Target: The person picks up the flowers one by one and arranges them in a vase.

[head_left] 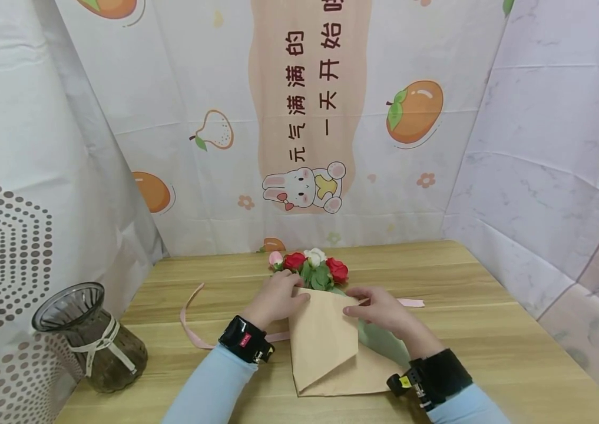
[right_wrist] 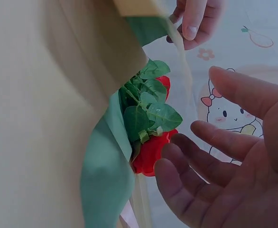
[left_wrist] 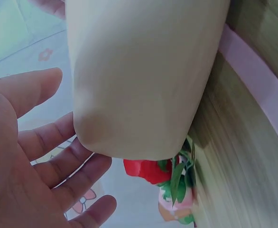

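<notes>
A small bouquet lies on the table, wrapped in brown kraft paper (head_left: pixel 326 335) with a green inner side (head_left: pixel 381 341). Red roses (head_left: pixel 337 270), a white rose (head_left: pixel 315 256) and a pink bud (head_left: pixel 275 258) stick out at its far end. My left hand (head_left: pixel 275 299) touches the upper left edge of the paper, its fingers loosely extended at the rim (left_wrist: pixel 129 156). On the other side, my right hand (head_left: pixel 381 309) hovers at the paper's upper right edge, thumb and fingers apart. Green leaves (right_wrist: pixel 153 107) show beside the right fingertips. The stems are hidden inside the wrap.
Pink ribbon (head_left: pixel 189 324) runs under the bouquet, its other end (head_left: pixel 410 302) out on the right. A dark glass vase (head_left: pixel 113 356) with a white bow stands at the table's left edge. A printed cloth (head_left: pixel 172 82) hangs behind the wooden table (head_left: pixel 490 330).
</notes>
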A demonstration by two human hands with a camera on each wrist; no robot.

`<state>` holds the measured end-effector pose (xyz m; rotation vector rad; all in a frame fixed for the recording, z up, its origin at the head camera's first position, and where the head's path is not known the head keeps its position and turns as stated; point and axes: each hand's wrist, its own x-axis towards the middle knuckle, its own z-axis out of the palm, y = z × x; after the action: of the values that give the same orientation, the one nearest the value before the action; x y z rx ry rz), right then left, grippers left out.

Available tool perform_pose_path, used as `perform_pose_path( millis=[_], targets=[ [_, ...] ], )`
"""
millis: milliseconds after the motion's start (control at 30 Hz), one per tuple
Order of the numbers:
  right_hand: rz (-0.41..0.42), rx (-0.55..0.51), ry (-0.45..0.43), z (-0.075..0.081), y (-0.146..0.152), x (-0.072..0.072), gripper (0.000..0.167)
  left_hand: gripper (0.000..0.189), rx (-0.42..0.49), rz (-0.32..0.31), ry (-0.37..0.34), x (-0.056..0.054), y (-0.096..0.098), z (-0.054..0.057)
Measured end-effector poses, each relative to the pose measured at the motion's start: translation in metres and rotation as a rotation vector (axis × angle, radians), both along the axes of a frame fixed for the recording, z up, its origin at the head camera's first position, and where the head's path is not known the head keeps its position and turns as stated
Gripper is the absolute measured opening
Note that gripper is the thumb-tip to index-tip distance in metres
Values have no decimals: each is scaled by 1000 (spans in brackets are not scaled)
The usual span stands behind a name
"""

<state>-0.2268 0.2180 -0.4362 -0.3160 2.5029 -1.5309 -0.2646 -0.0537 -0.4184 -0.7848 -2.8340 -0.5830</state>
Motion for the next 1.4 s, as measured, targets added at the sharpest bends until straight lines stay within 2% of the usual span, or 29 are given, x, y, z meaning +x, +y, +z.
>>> perform_pose_path(
  millis=[233,333,533,800,967,1400],
  targets=[
    [45,6,47,2,-5,0,48,33,46,6,-46,1,-11,1],
    [58,-9,62,4,-8,1,49,35,77,6,-62,2,-16,3],
    [39,-74,40,9,-16,4,56,33,115,2,-84,4,-25,4],
    [58,-138,53,13,-29,8,49,30,210,-24,-151,8,-35,7],
    [71,-188,47,13,-42,9,51,31,260,-42,-183,12,-39,12],
    [126,-296,-19,15,-75,11,58,29,327,-120,-161,28,-50,21]
  ],
)
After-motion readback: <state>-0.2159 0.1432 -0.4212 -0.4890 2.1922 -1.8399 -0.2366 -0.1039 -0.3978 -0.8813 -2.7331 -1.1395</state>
